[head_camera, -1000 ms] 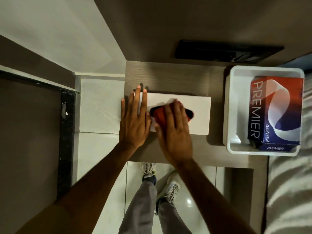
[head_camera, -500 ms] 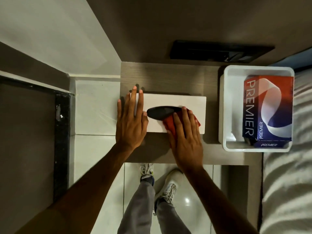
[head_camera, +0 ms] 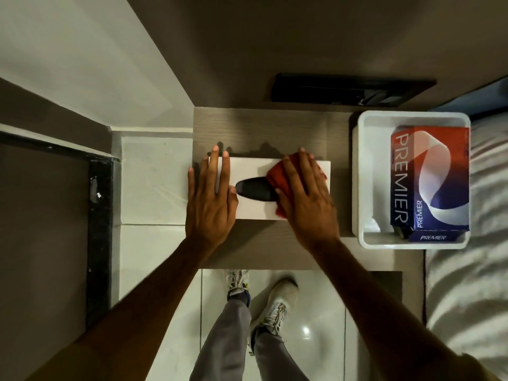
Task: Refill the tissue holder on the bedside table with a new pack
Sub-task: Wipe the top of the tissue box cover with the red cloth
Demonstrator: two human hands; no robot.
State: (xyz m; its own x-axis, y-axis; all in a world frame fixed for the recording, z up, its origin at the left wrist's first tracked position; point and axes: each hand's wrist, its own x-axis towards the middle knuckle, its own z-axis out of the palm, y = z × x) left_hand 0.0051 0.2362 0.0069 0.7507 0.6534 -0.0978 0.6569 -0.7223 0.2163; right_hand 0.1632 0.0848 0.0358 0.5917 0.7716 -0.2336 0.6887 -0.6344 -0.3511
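Note:
A white tissue holder (head_camera: 253,169) with a dark oval slot (head_camera: 254,189) lies on the wooden bedside table (head_camera: 261,127). My left hand (head_camera: 210,199) rests flat on the holder's left end, fingers spread. My right hand (head_camera: 305,199) presses a red cloth (head_camera: 277,174) flat on the holder's right half, covering the slot's right end. A red, white and blue Premier tissue pack (head_camera: 430,180) lies in a white tray (head_camera: 360,171) at the table's right.
A bed with pale striped bedding (head_camera: 467,298) borders the table on the right. A dark panel (head_camera: 349,90) sits on the wall behind. White floor tiles (head_camera: 154,188) lie to the left, and my shoes (head_camera: 264,301) stand below the table's front edge.
My right hand has slid the red cloth from the slot's middle across to the holder's right, far corner. My left hand has stayed on the left end.

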